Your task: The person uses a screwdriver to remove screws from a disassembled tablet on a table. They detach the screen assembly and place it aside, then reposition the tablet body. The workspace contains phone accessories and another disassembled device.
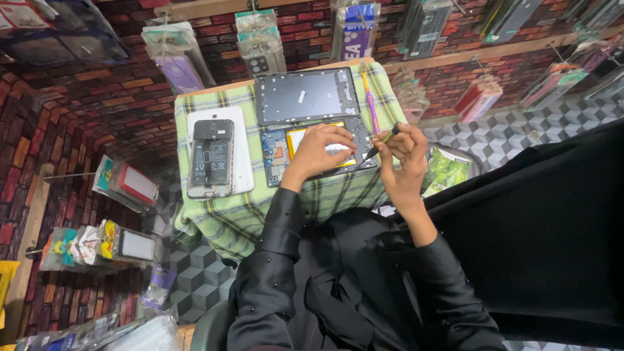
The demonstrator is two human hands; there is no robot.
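the work is in the middle of opening up a tablet: the opened tablet body [305, 153] lies at the centre of the small table [214, 214] with green checked cloth, its dark back cover [305, 95] just at 12 o'clock from it. the left hand [318, 151] lies with bent fingers pressing on the yellow battery area, gripping nothing. the right hand [403, 162] is closed around a thin screwdriver [383, 142], whose tip touches the body's right edge. i judge the next move needs steady, small pressure. at 9 o'clock an opened phone [211, 158] rests on a white device [237, 149]. a pink tool [372, 104] lies at 1 o'clock. clear hanging packages [260, 42] with purple and grey cases line the brick wall at 12 o'clock.
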